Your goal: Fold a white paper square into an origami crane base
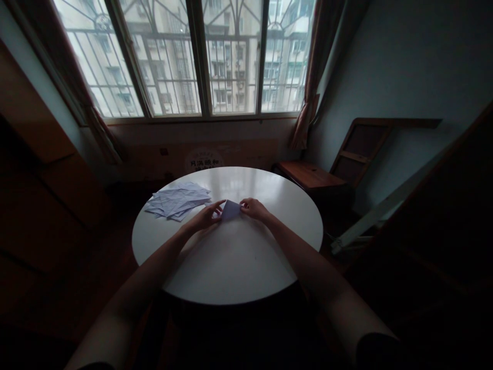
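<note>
A small folded sheet of paper (pixel 231 210), pale bluish in this light, is between my two hands over the middle of the round white table (pixel 234 267). My left hand (pixel 207 217) has its fingers curled at the left edge of the paper. On the opposite side, my right hand (pixel 254 208) pinches the paper's right corner between thumb and fingers. Just left of my left hand lies a loose, overlapping pile of creased papers (pixel 177 199). The undersides of my fingertips are partly hidden.
Beyond the table are a barred window (pixel 231 77) with tied curtains and a cardboard panel (pixel 246 151) with printed characters. A wooden chair or bench (pixel 311 176) stands at the back right. Dark wooden furniture (pixel 42 200) lines the left side.
</note>
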Motion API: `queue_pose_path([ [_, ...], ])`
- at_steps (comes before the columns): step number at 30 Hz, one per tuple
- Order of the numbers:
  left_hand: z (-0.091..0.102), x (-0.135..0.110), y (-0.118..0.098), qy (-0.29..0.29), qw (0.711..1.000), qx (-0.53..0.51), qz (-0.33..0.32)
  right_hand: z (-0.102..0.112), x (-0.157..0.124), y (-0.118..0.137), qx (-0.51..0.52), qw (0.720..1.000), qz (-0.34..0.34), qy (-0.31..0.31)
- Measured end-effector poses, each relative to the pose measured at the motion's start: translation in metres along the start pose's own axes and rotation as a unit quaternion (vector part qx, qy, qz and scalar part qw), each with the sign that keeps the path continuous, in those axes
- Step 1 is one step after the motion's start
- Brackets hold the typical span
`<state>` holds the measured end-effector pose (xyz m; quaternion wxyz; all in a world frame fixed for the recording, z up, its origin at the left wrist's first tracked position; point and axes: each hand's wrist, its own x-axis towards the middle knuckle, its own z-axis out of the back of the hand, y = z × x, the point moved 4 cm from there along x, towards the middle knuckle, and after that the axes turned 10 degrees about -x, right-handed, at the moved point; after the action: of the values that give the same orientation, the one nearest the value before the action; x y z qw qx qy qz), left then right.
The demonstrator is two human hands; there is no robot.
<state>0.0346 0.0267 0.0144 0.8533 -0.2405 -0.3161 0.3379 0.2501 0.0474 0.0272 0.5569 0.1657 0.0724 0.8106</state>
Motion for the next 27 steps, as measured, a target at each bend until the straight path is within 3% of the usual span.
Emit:
queue_pose_path([
  [4, 0.001, -0.003, 0.008, -0.017, 0.999, 0.034, 0.009, 0.000, 0.003, -0.002, 0.009, 0.999, 0.011, -0.036],
  [9, -0.004, -0.004, 0.007, 0.021, 0.997, 0.062, -0.029, -0.003, 0.006, 0.001, 0.024, 0.995, 0.071, -0.070],
  [16, -0.009, 0.000, 0.006, 0.041, 0.996, 0.063, -0.045, -0.018, 0.007, 0.001, 0.034, 0.993, 0.109, -0.001],
  [27, -0.006, -0.001, -0.001, 0.050, 0.996, 0.055, -0.047, -0.012, 0.003, 0.005, 0.019, 0.994, 0.105, 0.025],
])
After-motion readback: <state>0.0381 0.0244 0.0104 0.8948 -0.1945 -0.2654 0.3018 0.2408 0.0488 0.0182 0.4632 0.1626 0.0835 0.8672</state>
